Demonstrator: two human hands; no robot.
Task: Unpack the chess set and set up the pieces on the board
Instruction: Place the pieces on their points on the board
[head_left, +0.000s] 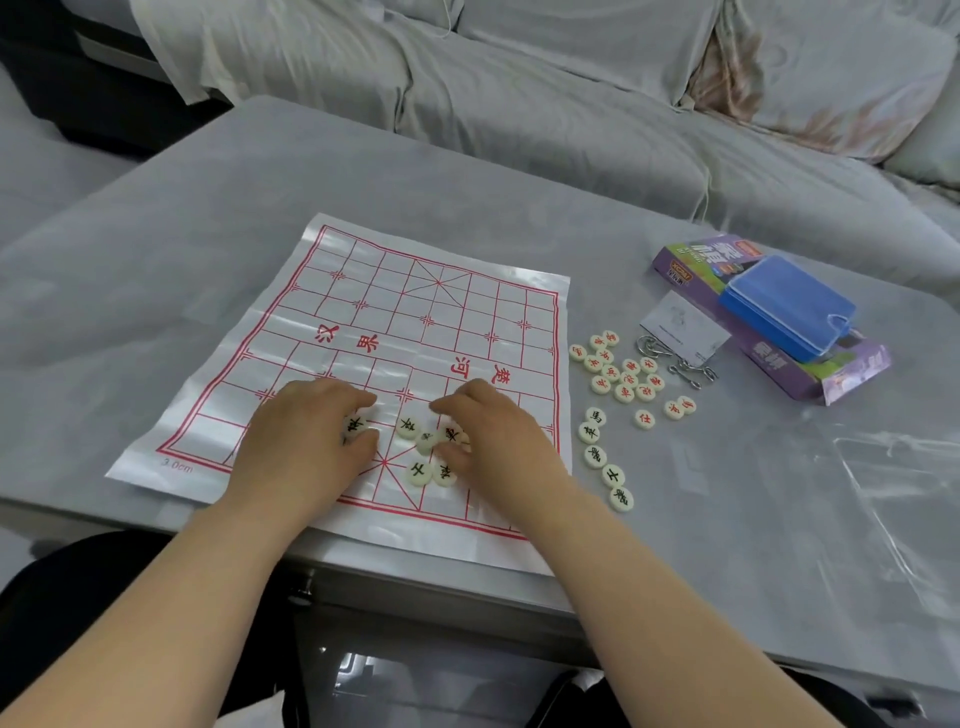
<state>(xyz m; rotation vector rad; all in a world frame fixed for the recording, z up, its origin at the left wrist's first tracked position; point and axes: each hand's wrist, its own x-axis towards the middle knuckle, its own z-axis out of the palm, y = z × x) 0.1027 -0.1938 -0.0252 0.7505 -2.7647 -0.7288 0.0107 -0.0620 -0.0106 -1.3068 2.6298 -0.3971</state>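
A white sheet board (395, 312) with red grid lines lies flat on the table. My left hand (306, 436) rests on its near half, fingers and thumb curled round a black-lettered piece (356, 429). My right hand (488, 431) hovers over several black-lettered pieces (408, 426) near the palace lines, fingertips and thumb around one (452, 434). Two more black-lettered discs (420, 473) lie just below. Off the board to the right sit a cluster of red-lettered pieces (618, 371) and a column of black-lettered pieces (602, 457).
A purple game box (826, 371) with a blue plastic case (784, 306) on it sits at the right, beside a white leaflet (683, 327) and metal ring puzzles (691, 371). Clear plastic wrap (893, 467) lies on the grey table (182, 218). A sofa stands behind.
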